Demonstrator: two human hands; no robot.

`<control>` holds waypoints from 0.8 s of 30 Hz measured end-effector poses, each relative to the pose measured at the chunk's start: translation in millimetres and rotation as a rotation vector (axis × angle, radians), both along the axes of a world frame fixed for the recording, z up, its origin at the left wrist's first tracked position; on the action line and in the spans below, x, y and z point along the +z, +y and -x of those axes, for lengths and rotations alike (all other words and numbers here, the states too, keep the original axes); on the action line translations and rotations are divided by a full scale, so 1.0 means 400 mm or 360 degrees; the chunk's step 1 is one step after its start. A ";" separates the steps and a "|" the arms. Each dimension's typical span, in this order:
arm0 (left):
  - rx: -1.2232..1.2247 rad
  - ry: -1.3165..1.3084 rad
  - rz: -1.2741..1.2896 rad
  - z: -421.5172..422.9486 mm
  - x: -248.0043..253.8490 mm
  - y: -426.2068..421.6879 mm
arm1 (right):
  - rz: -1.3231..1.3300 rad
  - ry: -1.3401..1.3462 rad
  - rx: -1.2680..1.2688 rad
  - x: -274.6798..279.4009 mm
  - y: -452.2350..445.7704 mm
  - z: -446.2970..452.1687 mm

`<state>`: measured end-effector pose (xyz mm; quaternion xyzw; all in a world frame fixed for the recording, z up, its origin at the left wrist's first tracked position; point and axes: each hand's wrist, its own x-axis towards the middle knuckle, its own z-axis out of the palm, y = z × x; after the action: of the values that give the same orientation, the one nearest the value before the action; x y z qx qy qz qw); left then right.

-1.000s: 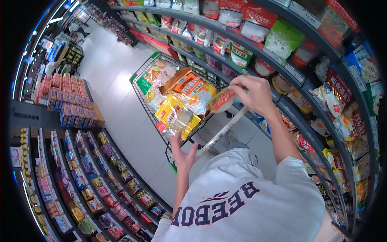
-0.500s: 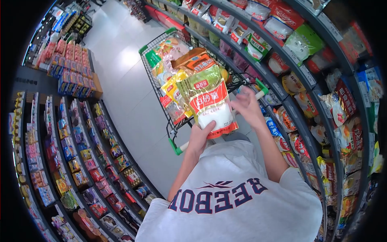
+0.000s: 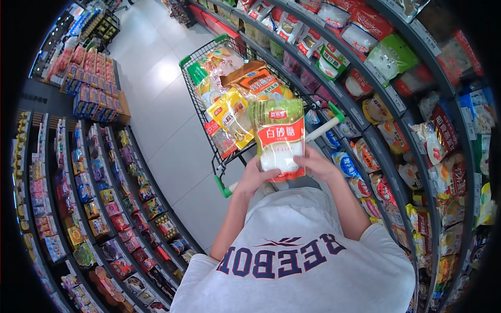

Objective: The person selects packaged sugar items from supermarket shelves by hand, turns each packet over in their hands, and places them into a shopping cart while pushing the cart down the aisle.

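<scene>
Upright in front of my body is a bag of white sugar (image 3: 279,136), green at the top with a red label and a clear window. My left hand (image 3: 254,176) grips its lower left edge, thumb across the front. At the lower right edge, my right hand (image 3: 315,163) closes on the same bag, its thumb on the window. Just beyond the bag stands a shopping cart (image 3: 196,100) with green corners. In it lie a yellow bag (image 3: 229,115), an orange package (image 3: 261,86) and other packaged food.
Shelves of bagged goods (image 3: 389,156) curve close along my right side. Low shelves of small packets (image 3: 104,208) run along the left. A stack of boxes (image 3: 96,101) stands at the upper left, beside the tiled aisle floor (image 3: 156,78).
My right hand has come from beside the cart handle onto the sugar bag's right edge. The bag has turned more upright and faces me squarely.
</scene>
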<state>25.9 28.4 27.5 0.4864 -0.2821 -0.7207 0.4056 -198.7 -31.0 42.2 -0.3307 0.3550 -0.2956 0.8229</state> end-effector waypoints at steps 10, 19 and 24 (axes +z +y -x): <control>-0.0055 -0.0042 0.0114 -0.016 0.053 0.017 | -0.0198 -0.0172 -0.0165 -0.040 0.041 -0.025; -0.0202 -0.0036 0.0077 -0.021 0.049 0.021 | -0.0506 -0.0360 -0.0179 -0.114 0.012 -0.015; -0.0076 0.0083 -0.0057 0.002 0.073 0.007 | -0.0312 -0.0161 -0.0133 -0.084 -0.027 -0.005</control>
<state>25.1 31.3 56.7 0.4677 -0.2701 -0.7475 0.3867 -196.6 -41.8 8.8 -0.2181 0.3537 -0.3100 0.8551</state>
